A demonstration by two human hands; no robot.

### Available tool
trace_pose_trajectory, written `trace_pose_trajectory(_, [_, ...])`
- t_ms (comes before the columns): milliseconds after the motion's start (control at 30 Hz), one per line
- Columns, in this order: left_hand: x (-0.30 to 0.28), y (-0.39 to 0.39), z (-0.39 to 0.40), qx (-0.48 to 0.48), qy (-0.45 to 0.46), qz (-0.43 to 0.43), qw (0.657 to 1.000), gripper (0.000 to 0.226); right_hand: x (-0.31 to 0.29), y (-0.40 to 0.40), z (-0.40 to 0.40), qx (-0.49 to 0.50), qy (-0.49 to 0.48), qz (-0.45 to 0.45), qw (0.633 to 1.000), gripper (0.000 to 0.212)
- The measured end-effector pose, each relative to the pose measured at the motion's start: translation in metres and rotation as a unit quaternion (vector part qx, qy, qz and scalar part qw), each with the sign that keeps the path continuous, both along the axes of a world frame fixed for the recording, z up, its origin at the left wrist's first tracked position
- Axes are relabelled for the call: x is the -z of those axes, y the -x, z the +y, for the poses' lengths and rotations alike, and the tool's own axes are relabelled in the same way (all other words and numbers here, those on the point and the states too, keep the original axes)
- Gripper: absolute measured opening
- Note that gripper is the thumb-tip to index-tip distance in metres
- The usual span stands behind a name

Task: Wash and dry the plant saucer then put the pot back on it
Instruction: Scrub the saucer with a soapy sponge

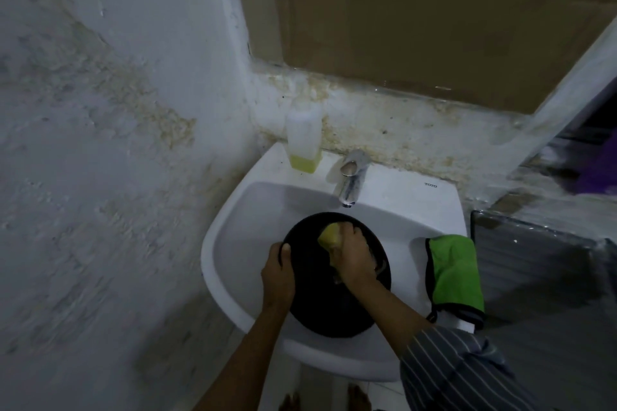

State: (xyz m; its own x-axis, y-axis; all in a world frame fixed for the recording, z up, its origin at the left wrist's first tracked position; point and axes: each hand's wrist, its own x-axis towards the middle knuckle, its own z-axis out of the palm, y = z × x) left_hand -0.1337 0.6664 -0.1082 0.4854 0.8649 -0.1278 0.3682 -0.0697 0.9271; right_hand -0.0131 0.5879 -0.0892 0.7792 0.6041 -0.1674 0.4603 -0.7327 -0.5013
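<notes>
Scrubbing in progress: black plant saucer (320, 304), round, tilted inside white sink (233, 243), lower rim resting toward basin front.
- L hand (277, 275): fingers and thumb curled over saucer's left rim, steadying it.
- R hand (355, 255): fingers clamped round yellow sponge (330, 235), pressed to saucer's inner face, upper part.
- Tap (350, 180): chrome, just behind saucer; no running water visible, though dim light leaves that uncertain.
- Soap bottle (303, 137): translucent, little yellow liquid left at bottom, on sink's back-left ledge against wall.
- Green cloth (455, 274): folded, black edging, on sink's right ledge, near saucer, not touching it.
- Striped sleeve (467, 374): R arm, lower right.
- Pot: not in view.
Step, by judgement: wash stage, approx. early-mid task; rinse, dry, pot return not yet done.
Next move likely calls for: finish sponge pass incl. rim, set sponge down, rinse under tap w/ firm L grip (wet plastic prob. slippery), then reach for cloth.
</notes>
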Motion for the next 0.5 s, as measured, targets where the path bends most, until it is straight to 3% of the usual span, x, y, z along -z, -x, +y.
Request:
trace_pose_trajectory(200, [-0.001, -0.003, 0.010, -0.015, -0.004, -0.030, 0.999, 0.029, -0.007, 0.026, 0.011, -0.216, -0.014, -0.001, 0.976, 0.047])
trace_pose_trajectory(267, [-0.001, 0.002, 0.011, 0.003, -0.014, -0.031, 0.999, 0.028, -0.008, 0.010, 0.001, -0.157, -0.020, -0.010, 0.987, 0.040])
trace_pose_trajectory(367, [-0.001, 0.004, 0.012, 0.009, -0.037, -0.028, 0.999, 0.026, -0.011, -0.012, -0.005, 0.009, -0.011, -0.022, 1.000, 0.037])
trace_pose_trajectory(433, [-0.005, -0.002, 0.014, 0.018, -0.042, -0.024, 0.999, 0.026, -0.017, 0.002, 0.004, -0.005, -0.035, -0.012, 0.999, 0.040])
trace_pose_trajectory(500, [-0.008, -0.007, 0.019, 0.018, -0.032, -0.021, 0.999, 0.027, -0.019, 0.035, 0.019, -0.116, -0.079, -0.004, 0.990, 0.041])
